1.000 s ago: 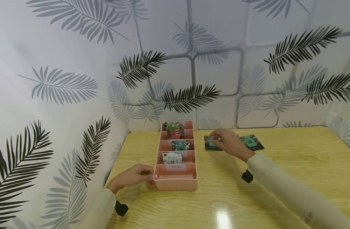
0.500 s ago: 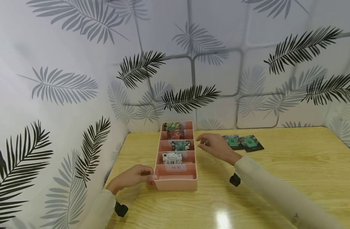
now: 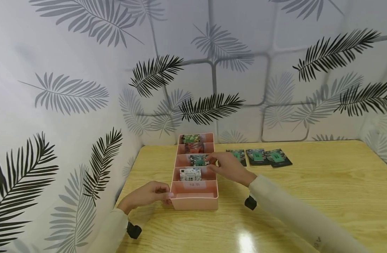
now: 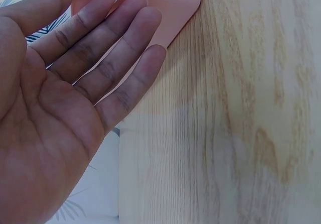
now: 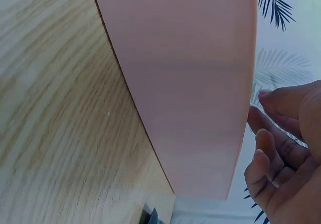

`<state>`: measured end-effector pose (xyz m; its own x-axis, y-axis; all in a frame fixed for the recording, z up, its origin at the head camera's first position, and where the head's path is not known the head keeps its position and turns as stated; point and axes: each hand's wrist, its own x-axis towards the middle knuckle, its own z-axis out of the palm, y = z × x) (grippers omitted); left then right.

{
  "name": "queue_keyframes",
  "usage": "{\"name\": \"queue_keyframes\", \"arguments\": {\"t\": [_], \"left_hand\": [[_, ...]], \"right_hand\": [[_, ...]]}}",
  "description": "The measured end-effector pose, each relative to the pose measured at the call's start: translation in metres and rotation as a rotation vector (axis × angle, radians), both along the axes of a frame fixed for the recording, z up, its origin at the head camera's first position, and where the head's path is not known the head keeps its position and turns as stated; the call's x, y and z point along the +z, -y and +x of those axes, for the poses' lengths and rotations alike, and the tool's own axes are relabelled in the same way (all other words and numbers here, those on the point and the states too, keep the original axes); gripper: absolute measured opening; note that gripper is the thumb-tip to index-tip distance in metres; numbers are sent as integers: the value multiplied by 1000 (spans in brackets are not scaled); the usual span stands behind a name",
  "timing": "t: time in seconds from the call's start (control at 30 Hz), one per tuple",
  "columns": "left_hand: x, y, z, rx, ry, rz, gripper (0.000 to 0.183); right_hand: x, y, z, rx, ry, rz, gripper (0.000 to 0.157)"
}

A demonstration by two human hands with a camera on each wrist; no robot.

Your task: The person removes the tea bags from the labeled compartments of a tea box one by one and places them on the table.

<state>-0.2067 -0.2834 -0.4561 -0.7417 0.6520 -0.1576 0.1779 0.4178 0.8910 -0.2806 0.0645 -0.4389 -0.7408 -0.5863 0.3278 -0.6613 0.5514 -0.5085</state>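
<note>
A long pink compartment box stands on the table. My left hand holds its near left corner, thumb on the rim and fingers along the outer wall; the left wrist view shows those fingers against the pink side. Over the right rim, my right hand reaches into the middle compartment, its fingertips close to a green-labelled sachet. A gap shows between thumb and forefinger of that right hand in the right wrist view. Three dark sachets with green labels lie on the table to the right.
Other compartments hold a white sachet, a red sachet and a green-and-yellow sachet. The front compartment bears a paper label. A leaf-patterned wall borders the wooden table at the back and left.
My right hand has moved left from the leftmost sachet on the table to the box's middle compartment, leaving that sachet lying there. My left hand stays at the box corner.
</note>
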Motion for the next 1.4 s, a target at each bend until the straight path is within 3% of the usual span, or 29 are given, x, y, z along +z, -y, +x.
{"name": "queue_keyframes", "arguments": {"t": [0.53,0.83,0.93,1.23,1.4], "left_hand": [[1,0,1,1,7,10,25],[2,0,1,-4,-7,3,25],[2,1,1,0,-4,3,24],[0,2,-1,-11,-32,10,24],[0,2,-1,-10,-33,8,24]], "right_hand": [[8,30,8,116,83,95,27],[14,40,14,-22,75,160,19],[14,42,15,-29,104,167,21],[14,45,14,66,143,24,28],[14,47,13,98,144,6,22]]}}
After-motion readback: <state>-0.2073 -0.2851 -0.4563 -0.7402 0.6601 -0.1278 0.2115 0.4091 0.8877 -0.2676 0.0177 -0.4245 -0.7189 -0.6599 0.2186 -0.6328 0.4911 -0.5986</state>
